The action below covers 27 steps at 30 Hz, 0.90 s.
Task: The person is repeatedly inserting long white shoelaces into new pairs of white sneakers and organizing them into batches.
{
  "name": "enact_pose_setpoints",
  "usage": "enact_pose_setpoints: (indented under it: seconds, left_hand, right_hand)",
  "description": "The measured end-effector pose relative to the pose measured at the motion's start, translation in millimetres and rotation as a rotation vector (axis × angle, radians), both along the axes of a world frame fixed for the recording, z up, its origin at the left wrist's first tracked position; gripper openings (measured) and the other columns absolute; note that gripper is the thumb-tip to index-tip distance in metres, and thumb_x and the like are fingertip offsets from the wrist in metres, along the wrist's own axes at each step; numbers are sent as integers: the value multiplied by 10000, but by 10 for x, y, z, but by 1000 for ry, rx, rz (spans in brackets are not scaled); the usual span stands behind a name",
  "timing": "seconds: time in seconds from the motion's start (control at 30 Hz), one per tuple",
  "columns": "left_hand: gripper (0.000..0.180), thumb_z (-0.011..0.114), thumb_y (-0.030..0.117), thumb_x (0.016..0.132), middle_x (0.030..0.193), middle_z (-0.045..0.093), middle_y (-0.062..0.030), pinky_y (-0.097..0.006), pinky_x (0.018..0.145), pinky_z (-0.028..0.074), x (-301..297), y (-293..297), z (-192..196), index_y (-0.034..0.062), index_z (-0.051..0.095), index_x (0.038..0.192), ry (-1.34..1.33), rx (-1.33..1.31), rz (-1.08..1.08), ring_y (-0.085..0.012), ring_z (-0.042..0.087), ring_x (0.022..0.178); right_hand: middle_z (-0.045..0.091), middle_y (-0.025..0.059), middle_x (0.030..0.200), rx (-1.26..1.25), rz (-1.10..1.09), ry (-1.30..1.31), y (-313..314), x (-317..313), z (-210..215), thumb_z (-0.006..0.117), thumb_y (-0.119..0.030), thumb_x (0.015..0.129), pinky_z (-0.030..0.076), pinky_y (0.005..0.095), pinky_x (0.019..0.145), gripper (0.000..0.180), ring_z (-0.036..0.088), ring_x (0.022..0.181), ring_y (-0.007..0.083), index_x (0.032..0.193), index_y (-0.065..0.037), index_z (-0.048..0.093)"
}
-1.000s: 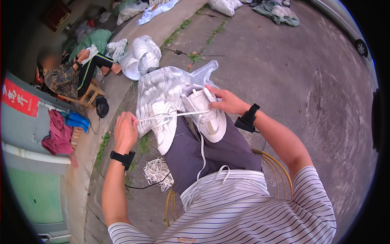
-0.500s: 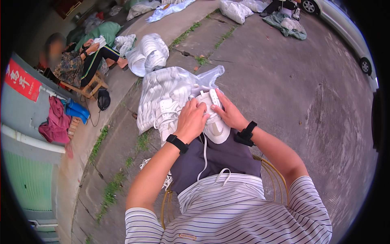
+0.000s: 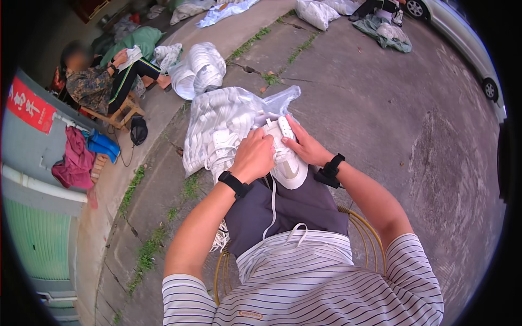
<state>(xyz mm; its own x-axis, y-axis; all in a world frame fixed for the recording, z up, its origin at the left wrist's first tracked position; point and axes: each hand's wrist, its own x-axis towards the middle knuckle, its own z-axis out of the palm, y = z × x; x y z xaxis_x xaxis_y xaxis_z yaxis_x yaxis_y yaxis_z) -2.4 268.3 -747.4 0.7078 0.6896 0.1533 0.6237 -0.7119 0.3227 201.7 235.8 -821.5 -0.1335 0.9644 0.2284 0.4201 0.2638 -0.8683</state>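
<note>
A white sneaker [image 3: 288,163] rests on my lap, sole side toward my body. My right hand [image 3: 304,145] grips its right side near the tongue. My left hand [image 3: 254,155] is closed over the shoe's left side, fingers curled at the lace area. A white lace [image 3: 272,209] hangs down from the shoe over my dark shorts. Both wrists carry black bands. A second white shoe [image 3: 222,152] lies just left of my left hand, against a clear plastic bag [image 3: 217,117] full of white shoe parts.
Another bag of white pieces [image 3: 198,68] stands farther off. A person sits on a low wooden stool [image 3: 117,114] at the upper left by the kerb. Loose white laces [image 3: 220,239] lie by my yellow chair frame [image 3: 370,228]. A car [image 3: 462,32] is parked upper right on the concrete.
My left hand was out to the left pulling a lace taut; it has come back in and now closes on the shoe beside my right hand.
</note>
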Motion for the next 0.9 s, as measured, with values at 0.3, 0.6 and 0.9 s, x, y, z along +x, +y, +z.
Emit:
enact_pose_setpoints:
  seconds: [0.3, 0.6, 0.9]
  left_hand:
    - [85, 585, 115, 888, 856, 655, -142, -459, 787, 439, 44, -61, 67, 32, 572, 899, 114, 86, 33, -335, 598, 882]
    - [130, 631, 115, 868, 832, 657, -130, -451, 777, 437, 81, -143, 33, 48, 553, 948, -24, -58, 75, -345, 612, 846]
    - [209, 673, 96, 832, 949, 615, -117, -434, 855, 441, 311, -489, 189, 37, 615, 1024, -290, 128, 32, -324, 582, 921]
  right_hand:
    - [392, 243, 1485, -106, -74, -177, -45, 56, 253, 543, -370, 973, 337, 388, 1119, 737, 399, 1364, 386, 1524, -7, 214]
    - [350, 214, 1528, -154, -59, 64, -116, 87, 171, 554, -294, 986, 283, 363, 1149, 713, 339, 1420, 306, 1535, -4, 201]
    - [560, 102, 1299, -528, -300, 644, -191, 234, 480, 494, -274, 1021, 421, 339, 990, 452, 534, 1157, 181, 1412, -54, 441]
